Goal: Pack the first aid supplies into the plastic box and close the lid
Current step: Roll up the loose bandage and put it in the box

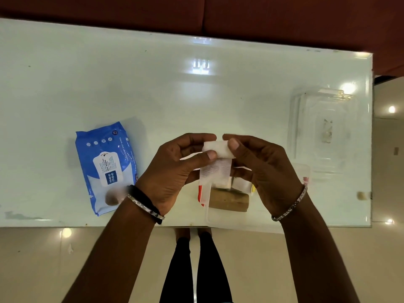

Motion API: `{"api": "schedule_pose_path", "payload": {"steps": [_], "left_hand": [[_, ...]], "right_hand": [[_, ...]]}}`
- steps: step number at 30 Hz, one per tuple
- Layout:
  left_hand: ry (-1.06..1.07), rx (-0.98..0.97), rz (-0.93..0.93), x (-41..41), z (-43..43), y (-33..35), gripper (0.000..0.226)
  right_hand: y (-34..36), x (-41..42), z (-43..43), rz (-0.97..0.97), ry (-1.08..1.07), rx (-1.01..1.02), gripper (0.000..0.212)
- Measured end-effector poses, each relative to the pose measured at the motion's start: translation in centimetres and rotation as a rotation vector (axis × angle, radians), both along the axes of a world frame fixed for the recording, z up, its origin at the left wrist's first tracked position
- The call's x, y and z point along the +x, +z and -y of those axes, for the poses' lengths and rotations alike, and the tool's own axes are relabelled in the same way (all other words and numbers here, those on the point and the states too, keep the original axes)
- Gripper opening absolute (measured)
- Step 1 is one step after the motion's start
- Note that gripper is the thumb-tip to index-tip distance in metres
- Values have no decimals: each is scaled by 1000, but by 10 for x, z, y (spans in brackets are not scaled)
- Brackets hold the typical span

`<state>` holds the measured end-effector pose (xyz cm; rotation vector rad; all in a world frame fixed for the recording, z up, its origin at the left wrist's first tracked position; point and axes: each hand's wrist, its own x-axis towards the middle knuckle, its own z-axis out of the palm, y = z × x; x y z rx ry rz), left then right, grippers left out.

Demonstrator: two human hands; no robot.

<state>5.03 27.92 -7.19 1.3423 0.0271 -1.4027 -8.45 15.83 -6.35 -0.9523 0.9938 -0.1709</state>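
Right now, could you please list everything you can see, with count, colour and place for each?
table: one, pale glass top, fills the view
wet wipes pack: one, blue and white, left side
plastic lid: one, clear, right side
plastic box: one, clear, near edge under the hands, holding supplies
brown roll: one, inside the box
gauze roll: one, white, held above the box, tail hanging
left hand: pinches the gauze
right hand: pinches the gauze
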Motion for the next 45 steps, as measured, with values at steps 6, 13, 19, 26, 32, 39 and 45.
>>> {"api": "schedule_pose_path", "payload": {"steps": [6,13,19,26,32,39,45], "left_hand": [[40,38,-84,-4,4,3,35],[27,85,-71,-11,3,0,41],[13,-8,-59,-12,2,-2,41],[-166,1,136,-22,3,-2,34],[-230,143,309,-39,5,-8,40],[-291,424,888,-59,-9,-38,26],[-242,389,849,-63,-11,-47,26]], "right_hand": [[-5,-9,2,6,18,-64,40],[-4,-16,4,20,71,-197,40],[-1,-19,3,14,21,17,47],[-8,-33,3,-36,105,20,36],[-17,-77,7,-127,43,8,51],[-40,-126,-5,-582,131,-324,26],[-75,-120,-18,-1025,435,-486,41]]}}
